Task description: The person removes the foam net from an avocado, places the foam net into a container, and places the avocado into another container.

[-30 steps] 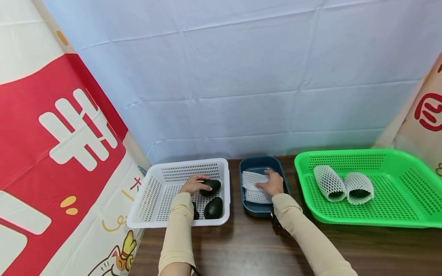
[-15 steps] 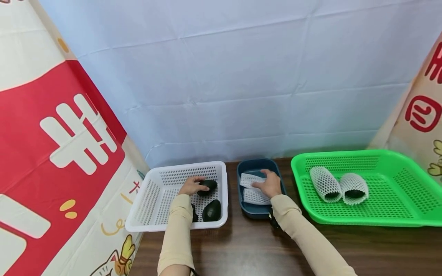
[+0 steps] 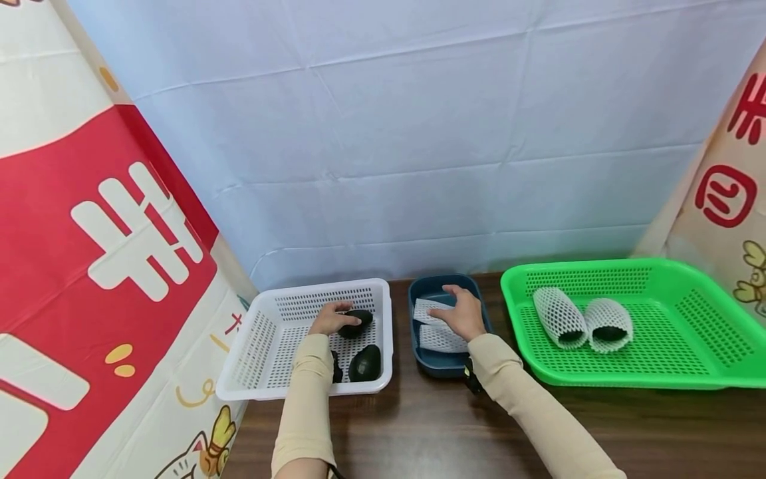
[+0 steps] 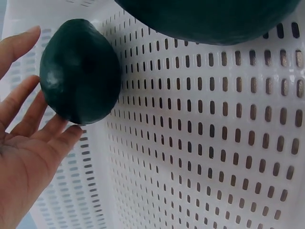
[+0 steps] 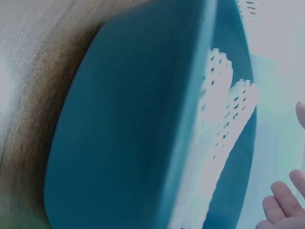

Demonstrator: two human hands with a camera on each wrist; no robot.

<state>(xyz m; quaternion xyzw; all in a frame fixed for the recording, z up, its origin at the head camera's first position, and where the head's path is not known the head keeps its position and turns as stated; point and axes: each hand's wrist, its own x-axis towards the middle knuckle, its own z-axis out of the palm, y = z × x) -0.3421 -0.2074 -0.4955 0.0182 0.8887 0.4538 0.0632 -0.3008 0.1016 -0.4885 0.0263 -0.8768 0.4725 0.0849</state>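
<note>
Slightly shifted, right hand (image 3: 467, 316) gapes empty; left hand (image 3: 328, 320), loosely spread, touches an avocado (image 3: 361, 324).

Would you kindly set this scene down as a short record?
Left hand: touching a dark green, egg-shaped avocado
Right hand: over the dark blue plastic tray, holding nothing
White perforated plastic basket: that avocado, another avocado, a dark item partly hidden by the left arm
Tray: two white foam-net sleeves
Green perforated plastic basket: two similar sleeves, each with a dark object inside

Green basket (image 3: 664, 339) cut off at right, avocado (image 4: 214, 19) cropped at left wrist view's top
</note>
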